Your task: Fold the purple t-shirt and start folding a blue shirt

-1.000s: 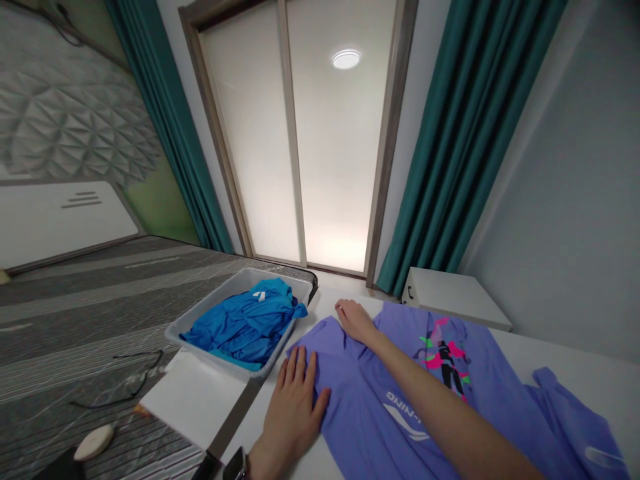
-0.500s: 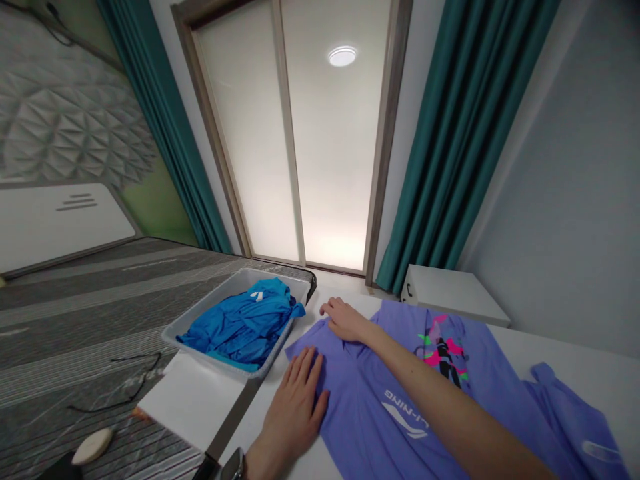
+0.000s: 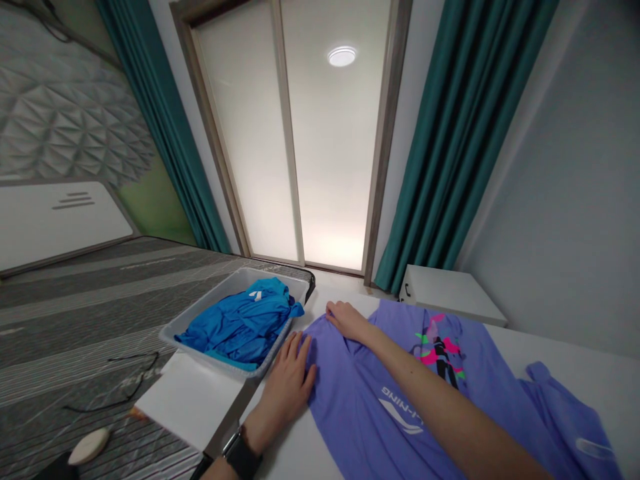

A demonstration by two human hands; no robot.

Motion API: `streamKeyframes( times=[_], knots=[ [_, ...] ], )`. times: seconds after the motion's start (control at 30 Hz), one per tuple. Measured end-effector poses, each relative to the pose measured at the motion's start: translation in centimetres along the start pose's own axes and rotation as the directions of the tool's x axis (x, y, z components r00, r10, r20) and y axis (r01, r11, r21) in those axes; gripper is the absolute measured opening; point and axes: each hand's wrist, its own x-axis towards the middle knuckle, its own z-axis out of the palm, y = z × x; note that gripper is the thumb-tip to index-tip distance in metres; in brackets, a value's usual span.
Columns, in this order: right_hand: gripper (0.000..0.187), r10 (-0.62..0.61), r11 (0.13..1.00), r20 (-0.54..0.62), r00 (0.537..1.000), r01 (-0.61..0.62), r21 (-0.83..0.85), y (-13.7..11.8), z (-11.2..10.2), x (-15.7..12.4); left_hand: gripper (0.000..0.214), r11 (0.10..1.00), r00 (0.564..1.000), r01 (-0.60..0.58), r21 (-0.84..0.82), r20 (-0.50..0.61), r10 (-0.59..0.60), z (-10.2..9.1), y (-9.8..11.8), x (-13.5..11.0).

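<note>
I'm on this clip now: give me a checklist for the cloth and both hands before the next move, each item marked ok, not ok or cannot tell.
1. Purple shirt resting on the white table: ok.
2. Shirt free of creases: not ok, folds run across it.
3. Right hand at the shirt's edge: ok; firmness of any pinch: cannot tell.
4. Left hand open beside the shirt: ok; whether its thumb touches cloth: cannot tell.
5. White lettering fully visible: not ok, the right forearm partly hides it.
6. Blue clothing in the bin: ok.
</note>
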Motion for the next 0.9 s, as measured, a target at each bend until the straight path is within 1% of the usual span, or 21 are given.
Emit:
streamKeyframes(
  times=[0.07, 0.13, 0.2, 0.27, 0.33, 0.47, 0.57, 0.63, 0.7, 0.8, 0.9],
  knots=[
    [0.019, 0.04, 0.999, -0.003, 0.999, -0.04, -0.01, 0.1, 0.3, 0.4, 0.051, 0.999, 0.999, 0.051, -0.015, -0.01, -0.051, 0.4, -0.4, 0.2],
    [0.021, 0.057, 0.998, 0.004, 0.998, -0.057, -0.018, 0.1, 0.6, 0.8, 0.046, 0.996, 0.996, 0.074, -0.05, -0.05, -0.076, 0.7, -0.6, 0.3],
    [0.021, 0.061, 0.998, 0.016, 0.998, -0.061, -0.024, 0.0, 0.9, 1.0, 0.041, 0.992, 0.993, 0.066, -0.103, -0.093, -0.076, 0.6, -0.7, 0.5],
    [0.019, 0.058, 0.998, 0.03, 0.998, -0.057, -0.027, -0.1, 0.9, 0.8, 0.037, 0.986, 0.992, 0.055, -0.158, -0.107, -0.073, 0.3, -0.7, 0.6],
    [0.017, 0.047, 0.999, 0.04, 0.998, -0.046, -0.025, -0.2, 0.8, -0.1, 0.035, 0.978, 0.992, 0.055, -0.2, -0.102, -0.076, -0.3, -0.7, 0.7],
    [0.019, 0.021, 0.999, 0.021, 1.0, -0.02, -0.038, -0.7, 0.1, -3.2, 0.029, 0.971, 0.991, 0.061, -0.233, -0.105, -0.087, -1.1, -0.2, 0.3],
    [0.021, -0.044, 0.996, -0.058, 0.997, 0.04, -0.074, -1.3, -0.6, -5.0, 0.023, 0.978, 0.993, 0.066, -0.197, -0.082, -0.084, -1.3, 0.2, -0.2],
    [0.022, -0.07, 0.994, -0.131, 0.989, 0.058, -0.091, -1.7, -0.8, -5.3, 0.023, 0.984, 0.993, 0.064, -0.169, -0.09, -0.08, -1.2, 0.3, -0.4],
    [0.023, -0.024, 0.995, -0.171, 0.985, 0.008, -0.095, -1.9, -0.7, -5.1, 0.024, 0.987, 0.991, 0.061, -0.148, -0.107, -0.077, -1.1, 0.2, -0.5],
    [0.023, 0.091, 0.991, -0.17, 0.981, -0.106, -0.084, -2.1, -0.3, -4.7, 0.026, 0.987, 0.99, 0.062, -0.146, -0.113, -0.079, -1.0, -0.1, -0.4],
    [0.022, 0.144, 0.988, -0.201, 0.969, -0.151, -0.017, -1.8, 0.1, -5.0, 0.029, 0.983, 0.987, 0.058, -0.175, -0.138, -0.083, -1.1, -0.4, -0.4]
  ],
)
